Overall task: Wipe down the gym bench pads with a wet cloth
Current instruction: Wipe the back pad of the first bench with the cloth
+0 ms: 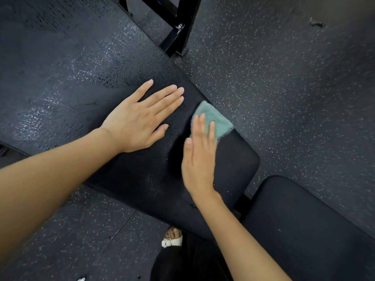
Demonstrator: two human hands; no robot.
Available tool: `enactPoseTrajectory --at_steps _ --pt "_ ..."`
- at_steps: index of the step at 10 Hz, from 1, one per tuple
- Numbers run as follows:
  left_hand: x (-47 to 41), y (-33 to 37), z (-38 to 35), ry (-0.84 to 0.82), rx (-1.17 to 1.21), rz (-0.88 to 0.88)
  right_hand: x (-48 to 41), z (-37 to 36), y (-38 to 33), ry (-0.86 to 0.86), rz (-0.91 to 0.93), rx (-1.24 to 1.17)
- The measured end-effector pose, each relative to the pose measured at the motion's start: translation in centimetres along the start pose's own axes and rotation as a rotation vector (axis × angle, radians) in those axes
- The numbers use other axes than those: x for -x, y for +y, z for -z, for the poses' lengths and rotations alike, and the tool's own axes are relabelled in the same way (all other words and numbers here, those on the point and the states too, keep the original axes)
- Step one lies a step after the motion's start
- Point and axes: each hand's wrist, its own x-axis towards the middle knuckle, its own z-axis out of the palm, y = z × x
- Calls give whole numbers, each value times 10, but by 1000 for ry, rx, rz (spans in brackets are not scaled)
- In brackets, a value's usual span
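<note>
a speckled rubber gym floor (284,78) spreads under a black bench, whose long pad (71,78) runs on a slant from the upper left toward the person at its near end. the far stretch of that pad glistens with beaded water, while the near end looks duller, so the wiping appears to be working down toward this end. a second pad (304,230) sits just beside the near end, across a narrow gap, and looks dry, probably not yet wiped.

a black steel frame (178,27) stands on the floor beyond the long pad's far edge, near enough to crowd any stroke that runs off that side.

the left hand (142,120) lies flat on the long pad, fingers straight and spread, holding nothing. it seems placed to brace the body. the right hand (199,161) presses down with straight fingers (202,126) on a green cloth (217,118), not gripping it. the cloth lies on the long pad at its far edge, one corner reaching over the rim, likely to catch the side seam.

a white sandal (172,241) shows beside the bench, close to the pad's near edge.
</note>
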Motion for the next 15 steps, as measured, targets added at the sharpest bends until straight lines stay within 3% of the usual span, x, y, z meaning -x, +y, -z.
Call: enactPoseTrajectory --at_steps 2,4,5,8,9,11,13,15 --pt "0 0 0 -2 -5 1 11 4 14 -50 66 158" --pt "1 0 -2 3 -6 0 32 22 56 -68 -82 239" --pt "1 0 -2 5 -3 -2 24 23 58 -58 -56 246" --pt "0 0 -3 10 -8 -4 -16 2 44 180 -171 -18" --pt "0 0 -4 10 -6 -2 -3 -5 33 148 -117 -50" --pt "1 0 -4 15 -8 -4 74 -37 -8 -98 95 -18" --pt "3 -1 -4 30 -6 -13 63 -34 7 -80 201 198" --pt "6 -2 -4 23 2 -25 8 -22 3 3 125 170"
